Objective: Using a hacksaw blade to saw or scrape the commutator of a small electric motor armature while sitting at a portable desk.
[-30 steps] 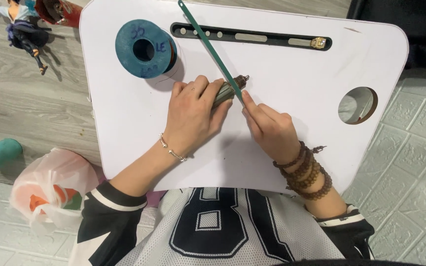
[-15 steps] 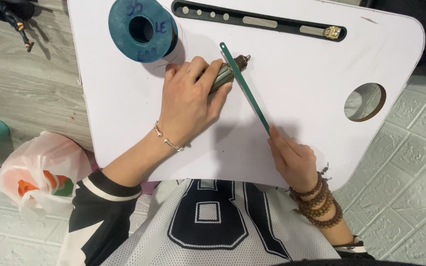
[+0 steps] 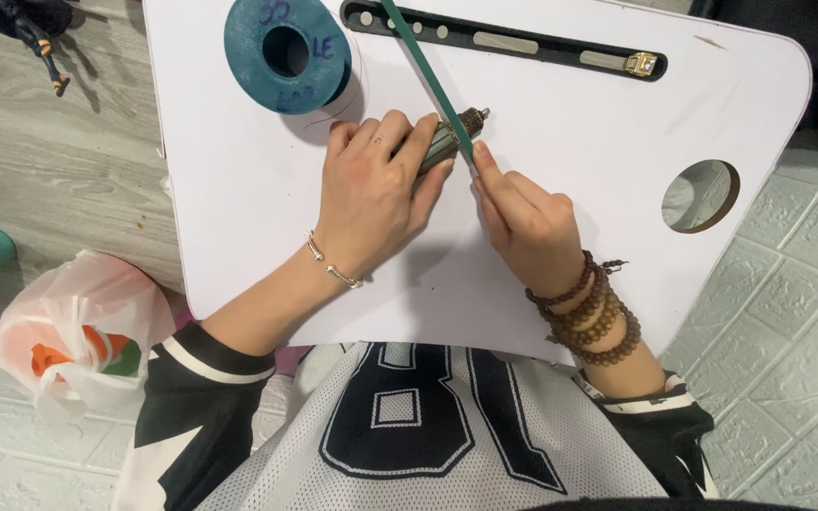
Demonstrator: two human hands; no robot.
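My left hand (image 3: pixel 376 194) grips a small ridged cylinder (image 3: pixel 447 142) on the white tray (image 3: pixel 617 123), my right hand (image 3: pixel 523 222) pinching a green strip (image 3: pixel 423 61) running toward eleven o'clock.

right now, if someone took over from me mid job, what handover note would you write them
Left hand: pins the small green-wound cylinder on the white lap table.
Right hand: pinches the green strip where it crosses the cylinder; the strip runs up past the table's far edge.
Teal spool: upright at the far left, untouched.
Done: cylinder looks partly wrapped.
Left: cannot tell how much.
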